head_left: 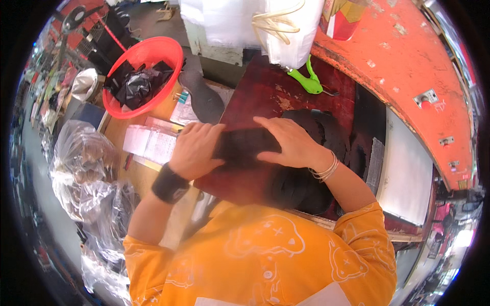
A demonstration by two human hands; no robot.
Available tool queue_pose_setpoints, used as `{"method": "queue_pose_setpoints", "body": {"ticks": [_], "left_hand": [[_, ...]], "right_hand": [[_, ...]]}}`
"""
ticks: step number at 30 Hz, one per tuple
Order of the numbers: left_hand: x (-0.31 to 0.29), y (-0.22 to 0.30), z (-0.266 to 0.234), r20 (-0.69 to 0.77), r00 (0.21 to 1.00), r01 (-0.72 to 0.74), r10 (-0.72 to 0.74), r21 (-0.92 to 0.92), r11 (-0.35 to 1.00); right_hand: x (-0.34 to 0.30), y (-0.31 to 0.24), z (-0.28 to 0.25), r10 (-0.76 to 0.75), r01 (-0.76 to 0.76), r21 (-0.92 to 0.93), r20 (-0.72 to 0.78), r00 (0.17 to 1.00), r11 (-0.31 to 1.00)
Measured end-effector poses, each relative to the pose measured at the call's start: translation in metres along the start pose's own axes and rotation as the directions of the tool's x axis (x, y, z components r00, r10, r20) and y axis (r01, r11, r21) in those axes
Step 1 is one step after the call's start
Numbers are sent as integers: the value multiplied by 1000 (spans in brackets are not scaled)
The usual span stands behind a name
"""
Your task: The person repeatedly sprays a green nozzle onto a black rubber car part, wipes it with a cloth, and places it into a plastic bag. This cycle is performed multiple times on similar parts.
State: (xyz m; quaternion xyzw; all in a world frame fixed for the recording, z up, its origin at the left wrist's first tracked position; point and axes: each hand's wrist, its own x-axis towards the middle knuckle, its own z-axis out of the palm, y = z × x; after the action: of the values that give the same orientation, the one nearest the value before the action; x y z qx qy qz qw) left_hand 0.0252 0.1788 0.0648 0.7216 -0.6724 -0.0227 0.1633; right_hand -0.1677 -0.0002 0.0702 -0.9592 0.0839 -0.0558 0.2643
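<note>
Between my two hands is a black, flat, block-like piece or stack, slightly blurred, over a dark red worn board. My left hand, with a black band at the wrist, grips its left end. At the other end my right hand has its fingers on the far edge and its thumb on the near edge. Under and beside my right forearm lies a pile of black flat pieces. Whether the held piece is one block or several layers, I cannot tell.
Green-handled snips lie at the back of the board. An orange machine curves along the right. To the left are a red basin of black scraps, a dark sole-shaped piece, papers and clear plastic bags.
</note>
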Motion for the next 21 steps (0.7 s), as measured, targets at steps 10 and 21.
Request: {"method": "queue_pose_setpoints", "body": {"ticks": [10, 21], "left_hand": [[-55, -13, 3, -169, 940, 223, -296, -353, 909], [-74, -24, 38, -285, 876, 217, -389, -488, 846]], "right_hand": [[-15, -3, -9, -107, 109, -4, 135, 985, 994], [-15, 8, 5, -102, 102, -13, -33, 994, 995]]}}
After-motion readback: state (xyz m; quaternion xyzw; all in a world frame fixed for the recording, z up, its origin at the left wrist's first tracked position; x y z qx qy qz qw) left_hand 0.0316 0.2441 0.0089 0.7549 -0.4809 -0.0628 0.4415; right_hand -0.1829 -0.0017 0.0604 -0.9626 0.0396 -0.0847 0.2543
